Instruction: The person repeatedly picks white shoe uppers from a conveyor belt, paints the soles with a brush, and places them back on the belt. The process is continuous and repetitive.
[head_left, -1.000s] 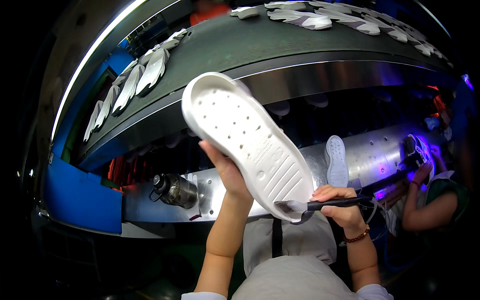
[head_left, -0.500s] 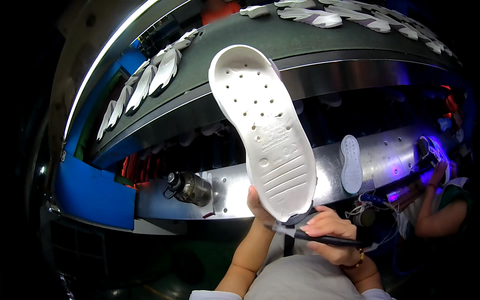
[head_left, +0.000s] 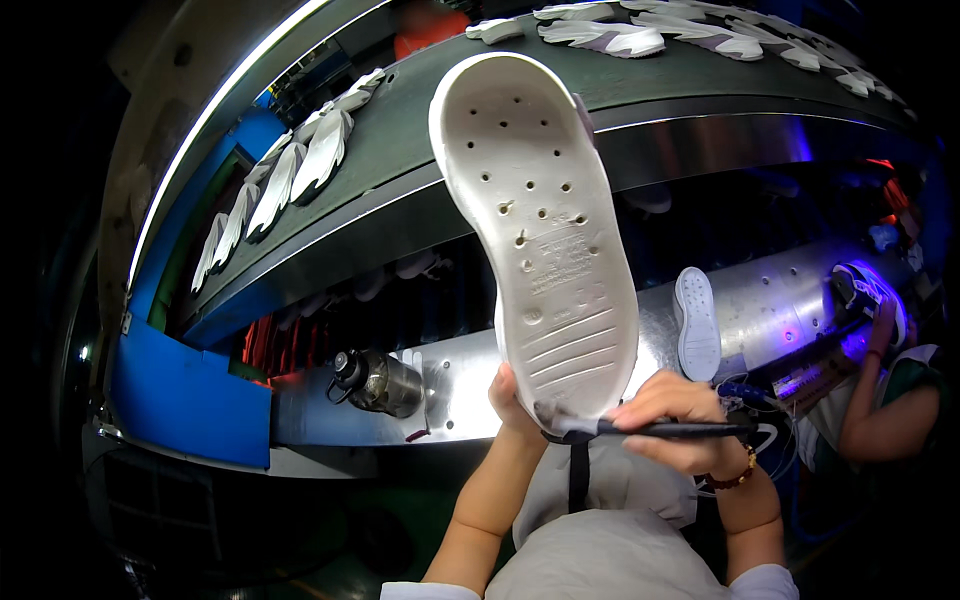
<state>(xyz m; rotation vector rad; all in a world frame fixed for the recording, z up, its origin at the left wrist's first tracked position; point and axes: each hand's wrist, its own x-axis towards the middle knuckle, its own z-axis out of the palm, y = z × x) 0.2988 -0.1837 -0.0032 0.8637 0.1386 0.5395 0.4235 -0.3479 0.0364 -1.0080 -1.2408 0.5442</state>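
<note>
Apparently brushes white perforated sole (head_left: 560,270) held in left grip (head_left: 516,404) with black-handled brush (head_left: 708,430) in right grip (head_left: 684,404), likely requiring steady strokes next.

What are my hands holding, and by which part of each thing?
Your left hand holds the white shoe sole by its lower left edge; your right hand holds the brush by its black handle.
</note>
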